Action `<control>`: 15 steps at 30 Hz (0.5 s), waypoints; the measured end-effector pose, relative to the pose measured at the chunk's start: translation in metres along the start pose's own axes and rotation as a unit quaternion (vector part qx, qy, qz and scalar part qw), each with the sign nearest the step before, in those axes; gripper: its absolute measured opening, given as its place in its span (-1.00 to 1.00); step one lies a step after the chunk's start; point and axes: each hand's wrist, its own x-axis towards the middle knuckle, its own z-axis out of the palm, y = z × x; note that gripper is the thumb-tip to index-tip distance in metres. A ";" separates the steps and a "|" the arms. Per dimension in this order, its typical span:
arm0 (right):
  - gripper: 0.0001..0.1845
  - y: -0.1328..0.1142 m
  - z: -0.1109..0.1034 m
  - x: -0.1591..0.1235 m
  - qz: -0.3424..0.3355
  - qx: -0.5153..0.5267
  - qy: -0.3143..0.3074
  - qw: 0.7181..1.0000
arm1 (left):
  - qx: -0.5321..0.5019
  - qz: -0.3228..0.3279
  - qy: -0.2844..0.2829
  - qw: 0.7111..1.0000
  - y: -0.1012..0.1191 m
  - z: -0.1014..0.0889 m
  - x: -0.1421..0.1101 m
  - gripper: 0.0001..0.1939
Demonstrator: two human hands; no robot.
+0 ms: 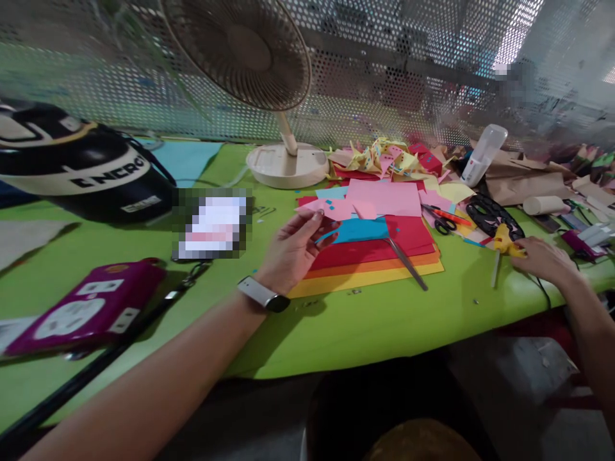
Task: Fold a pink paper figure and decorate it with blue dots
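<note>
My left hand (295, 246), with a watch on its wrist, pinches a cut piece of pink paper (339, 209) bearing small blue squares. Under it lie a blue paper piece (365, 230) and stacked red sheets (408, 242), with orange and yellow sheets (384, 276) showing below. Metal tweezers (408, 264) rest across the stack's front edge. Off to the right, my right hand (545, 259) is closed around a yellow glue gun (504, 240), a glue stick pointing toward me. Part of its grip is hidden by my fingers.
Scissors (442, 221) and a black tape-like ring (490, 211) lie between my hands. Paper scraps (389, 157) pile behind. A fan (288, 168), a large black jug (86, 169), a phone (214, 227) and a purple packet (96, 304) stand or lie left.
</note>
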 end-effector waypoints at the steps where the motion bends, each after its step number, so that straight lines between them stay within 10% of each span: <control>1: -0.59 -0.001 0.002 0.001 0.019 0.001 -0.022 1.000 | 0.007 0.003 -0.004 1.000 -0.001 -0.001 0.000 -0.90; 7: -0.37 -0.002 0.017 0.010 0.091 0.000 -0.043 0.995 | 0.020 0.013 -0.026 0.999 -0.003 -0.006 0.002 -0.82; 15: -0.60 -0.009 0.025 0.002 0.109 -0.052 0.059 0.991 | -0.002 0.013 -0.038 0.999 -0.006 -0.005 0.002 -0.81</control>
